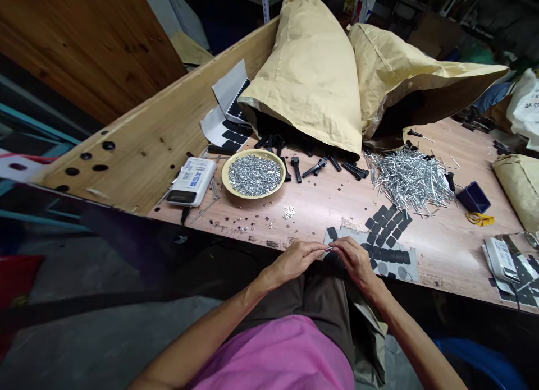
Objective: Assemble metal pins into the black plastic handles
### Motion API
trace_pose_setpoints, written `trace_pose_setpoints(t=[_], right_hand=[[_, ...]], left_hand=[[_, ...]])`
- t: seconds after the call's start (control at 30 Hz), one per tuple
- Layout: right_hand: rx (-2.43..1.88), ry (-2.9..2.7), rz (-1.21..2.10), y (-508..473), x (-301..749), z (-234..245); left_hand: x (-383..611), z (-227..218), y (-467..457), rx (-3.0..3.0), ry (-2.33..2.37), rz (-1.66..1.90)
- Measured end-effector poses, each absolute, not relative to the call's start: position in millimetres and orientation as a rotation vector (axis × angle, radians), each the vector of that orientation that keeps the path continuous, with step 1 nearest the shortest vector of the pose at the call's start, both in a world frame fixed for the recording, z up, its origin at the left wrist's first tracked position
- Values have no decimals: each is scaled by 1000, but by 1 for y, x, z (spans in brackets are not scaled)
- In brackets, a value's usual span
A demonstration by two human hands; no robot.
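My left hand (pixel 298 258) and my right hand (pixel 356 261) meet at the table's front edge, fingertips pinched together. Between them shows a small thin light-coloured piece (pixel 328 249), too tiny to name and mostly covered by the fingers. Just under and beside my right hand lies a grey backing sheet (pixel 411 262) bearing black rounded pads (pixel 389 255). More black pads are spread in rows behind it. A few small metal nuts or washers (pixel 289 212) lie loose on the table, beyond my left hand.
A yellow bowl (pixel 224 183) full of small metal pieces stands left, beside a white box-shaped device (pixel 191 181). Black plastic parts (pixel 296 169) lie before two large paper sacks (pixel 311 70). A heap of long metal pins (pixel 415 177) and a dark blue cup (pixel 474 197) are right.
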State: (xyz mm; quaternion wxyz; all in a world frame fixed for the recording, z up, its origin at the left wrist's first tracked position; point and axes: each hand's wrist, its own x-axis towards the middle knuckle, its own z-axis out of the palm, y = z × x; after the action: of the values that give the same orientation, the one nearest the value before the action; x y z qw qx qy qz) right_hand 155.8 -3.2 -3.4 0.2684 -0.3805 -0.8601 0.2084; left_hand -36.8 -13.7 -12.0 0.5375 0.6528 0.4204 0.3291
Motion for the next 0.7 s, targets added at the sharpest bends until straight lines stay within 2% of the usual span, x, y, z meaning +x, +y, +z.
trace_pose_setpoints(t=[0.27,0.4,0.53,0.7], right_hand=[[-1114,-2509,225,-4,155,-12],[-1342,-2476,400,-6,152,-12],[-1581,-2446,445,-3,155,2],[-1347,-2482,475,4,161,22]], left_hand=[[-32,-13,-21,1897,1114,751],[-29,-16,-24,2041,1119,715],[-26,-15,-20,1867,1131,791],[-26,-12,-15,1655,1111,816]])
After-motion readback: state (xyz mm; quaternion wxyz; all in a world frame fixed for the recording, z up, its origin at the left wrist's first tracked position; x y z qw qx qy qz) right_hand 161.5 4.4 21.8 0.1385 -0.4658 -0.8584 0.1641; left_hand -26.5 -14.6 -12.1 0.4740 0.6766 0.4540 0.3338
